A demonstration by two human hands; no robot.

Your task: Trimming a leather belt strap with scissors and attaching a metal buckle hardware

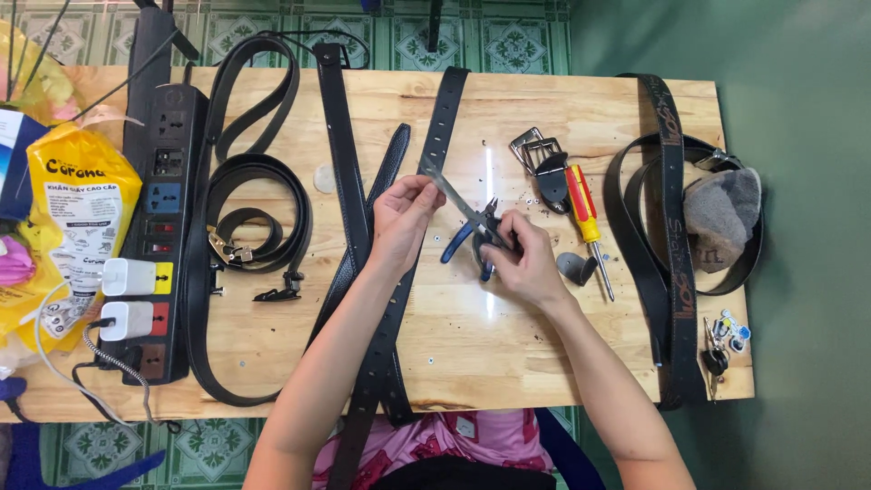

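Note:
My left hand (pixel 404 218) pinches a thin grey strip (pixel 446 188) that slants down to the right. My right hand (pixel 524 259) grips blue-handled pliers (pixel 464 241), whose jaws close on the strip's lower end. Both hands work over the middle of a wooden table (pixel 508 336). A long black belt with holes (pixel 426 227) runs under my left hand from the far edge to the near edge, crossing another black belt (pixel 340 145).
A red-and-yellow screwdriver (pixel 585 222), a metal buckle (pixel 535 150) and a small grey piece (pixel 577 268) lie right of my hands. Coiled black belts (pixel 259 209) and a black power strip (pixel 163 227) with white chargers sit left. Further belts, a grey cloth (pixel 721 213) and keys (pixel 721 349) sit right.

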